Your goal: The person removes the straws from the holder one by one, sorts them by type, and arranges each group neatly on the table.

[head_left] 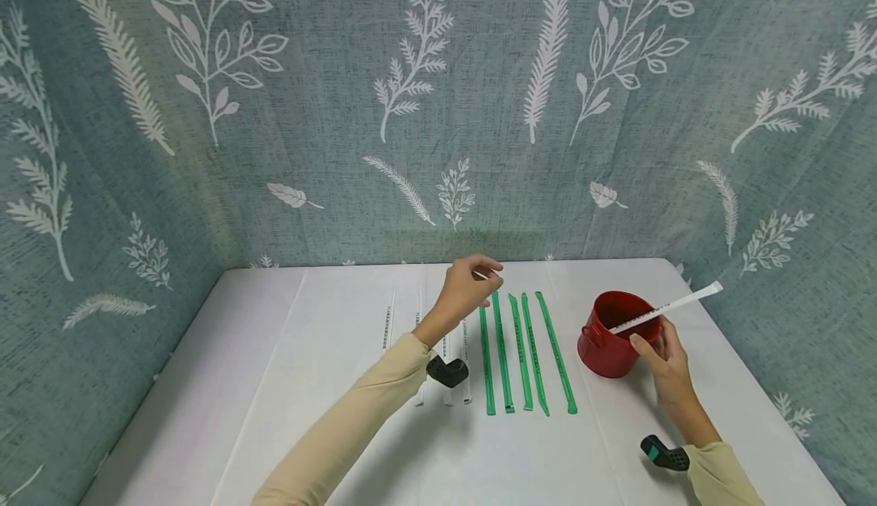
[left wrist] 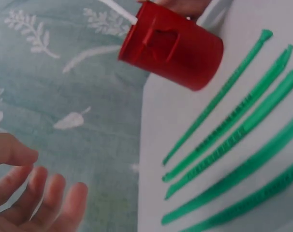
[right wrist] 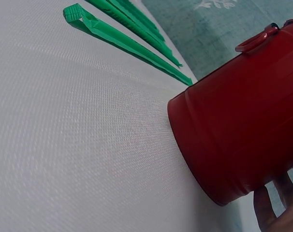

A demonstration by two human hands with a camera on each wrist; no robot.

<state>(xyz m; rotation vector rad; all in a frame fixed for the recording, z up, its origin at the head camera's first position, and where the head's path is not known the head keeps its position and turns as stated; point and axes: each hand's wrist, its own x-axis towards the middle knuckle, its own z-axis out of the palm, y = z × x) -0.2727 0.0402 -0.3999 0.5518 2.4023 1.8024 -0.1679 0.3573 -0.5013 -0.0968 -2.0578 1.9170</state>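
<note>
My left hand (head_left: 469,285) hovers over the far ends of a row of wrapped straws, fingers loosely bent. In the left wrist view, the left thumb and fingers (left wrist: 37,193) hold nothing visible. Several green wrapped straws (head_left: 555,354) lie side by side just right of this hand. White wrapped straws (head_left: 388,323) lie to their left, partly hidden by the left arm. My right hand (head_left: 664,365) grips a small red metal pot (head_left: 606,350) by its right side. One white wrapped straw (head_left: 674,306) leans in the pot, its upper end sticking out to the right.
A white cloth covers the table (head_left: 274,415). Teal leaf-patterned fabric (head_left: 329,110) stands along the back and both sides. A small looped handle (right wrist: 255,42) projects from the pot's side.
</note>
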